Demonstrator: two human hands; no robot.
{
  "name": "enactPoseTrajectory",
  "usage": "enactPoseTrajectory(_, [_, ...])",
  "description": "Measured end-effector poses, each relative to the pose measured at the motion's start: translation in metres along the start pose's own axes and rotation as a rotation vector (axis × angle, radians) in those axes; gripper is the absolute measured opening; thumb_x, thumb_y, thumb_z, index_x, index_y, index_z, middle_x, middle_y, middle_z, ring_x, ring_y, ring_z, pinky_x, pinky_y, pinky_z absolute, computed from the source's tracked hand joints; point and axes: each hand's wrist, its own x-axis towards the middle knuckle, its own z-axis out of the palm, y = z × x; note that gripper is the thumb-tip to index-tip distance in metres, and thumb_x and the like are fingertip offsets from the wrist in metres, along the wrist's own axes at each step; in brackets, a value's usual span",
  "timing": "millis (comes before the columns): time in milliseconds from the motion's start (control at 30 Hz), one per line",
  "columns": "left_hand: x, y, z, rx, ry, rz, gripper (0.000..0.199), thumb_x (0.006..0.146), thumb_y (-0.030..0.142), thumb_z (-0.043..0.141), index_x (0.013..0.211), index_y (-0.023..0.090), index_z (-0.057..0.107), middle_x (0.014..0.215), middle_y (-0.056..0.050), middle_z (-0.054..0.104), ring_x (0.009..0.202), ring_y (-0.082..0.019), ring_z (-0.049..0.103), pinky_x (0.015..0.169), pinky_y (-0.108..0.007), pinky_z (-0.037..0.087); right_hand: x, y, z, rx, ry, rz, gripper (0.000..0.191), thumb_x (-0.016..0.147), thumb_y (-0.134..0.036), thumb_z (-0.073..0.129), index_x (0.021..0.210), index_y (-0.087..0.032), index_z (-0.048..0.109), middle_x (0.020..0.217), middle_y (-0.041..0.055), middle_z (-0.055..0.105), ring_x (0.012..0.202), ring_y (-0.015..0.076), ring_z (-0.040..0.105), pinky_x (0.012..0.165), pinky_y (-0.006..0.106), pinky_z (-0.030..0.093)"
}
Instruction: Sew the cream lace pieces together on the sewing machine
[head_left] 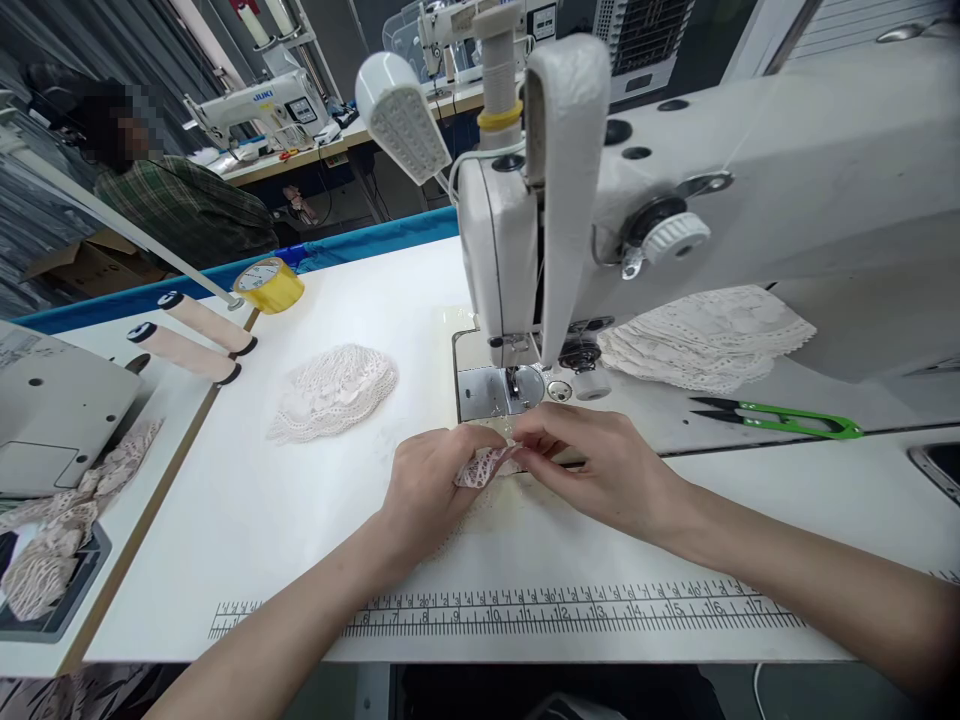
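Front edge of white table (247,540) nearest, printed ruler (562,612) just behind it; strip of tabletop betw. ruler & hands. L hand (431,480) & R hand (607,470) both pinch one small lace piece (478,470), fingers closed, just in front of metal plate (480,392). Machine (750,200) arm overhangs R side, so tight there: green snips (802,420) near its base's front edge, lace stack (705,335) behind, under arm. L side's roomier: wide stretch of top from L hand out to lace pile (337,390), then spools (187,355) nr brown L edge (161,500), yellow tape (274,287) by blue back edge (390,238). Beyond: a person (187,205), 2nd machine (259,110).
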Motion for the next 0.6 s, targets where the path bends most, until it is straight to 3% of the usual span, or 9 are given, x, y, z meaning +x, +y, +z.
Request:
enactPoseTrajectory(167, [0.001, 0.0, -0.001, -0.014, -0.006, 0.026, 0.009, 0.093, 0.028, 0.058, 0.094, 0.02, 0.054, 0.063, 0.006, 0.063, 0.048, -0.006, 0.054, 0.049, -0.017, 0.04, -0.002, 0.003, -0.003, -0.158, 0.062, -0.146, 0.01, 0.093, -0.012, 0.052, 0.091, -0.019, 0.059, 0.077, -0.0028, 0.065, 0.066, 0.0074, 0.061, 0.055, 0.017, 0.046])
enactPoseTrajectory(267, [0.002, 0.002, -0.003, -0.019, -0.036, 0.013, 0.003, 0.094, 0.023, 0.052, 0.095, 0.02, 0.051, 0.058, 0.008, 0.057, 0.044, -0.006, 0.05, 0.045, -0.017, 0.036, -0.005, 0.006, -0.008, -0.416, 0.103, -0.372, 0.014, 0.095, -0.012, 0.049, 0.091, -0.019, 0.06, 0.076, -0.0031, 0.067, 0.062, 0.0078, 0.059, 0.05, 0.02, 0.043])
enactPoseTrajectory(400, [0.003, 0.004, -0.004, -0.058, -0.038, 0.038, 0.008, 0.089, 0.015, 0.048, 0.096, 0.02, 0.049, 0.059, 0.007, 0.058, 0.044, -0.007, 0.048, 0.044, -0.017, 0.036, -0.007, 0.005, -0.016, -0.598, 0.093, -0.69, 0.021, 0.094, -0.007, 0.046, 0.088, -0.015, 0.064, 0.075, 0.0019, 0.068, 0.067, 0.0115, 0.061, 0.055, 0.023, 0.048])
enactPoseTrajectory(600, [-0.003, 0.0, -0.003, -0.079, -0.09, 0.119, 0.026, 0.085, 0.007, 0.046, 0.105, 0.019, 0.057, 0.066, 0.004, 0.067, 0.05, -0.009, 0.055, 0.051, -0.02, 0.042, -0.007, 0.003, -0.019, -0.694, 0.087, -0.783, 0.019, 0.091, -0.007, 0.052, 0.084, -0.018, 0.066, 0.076, 0.0019, 0.068, 0.073, 0.013, 0.062, 0.059, 0.024, 0.051])
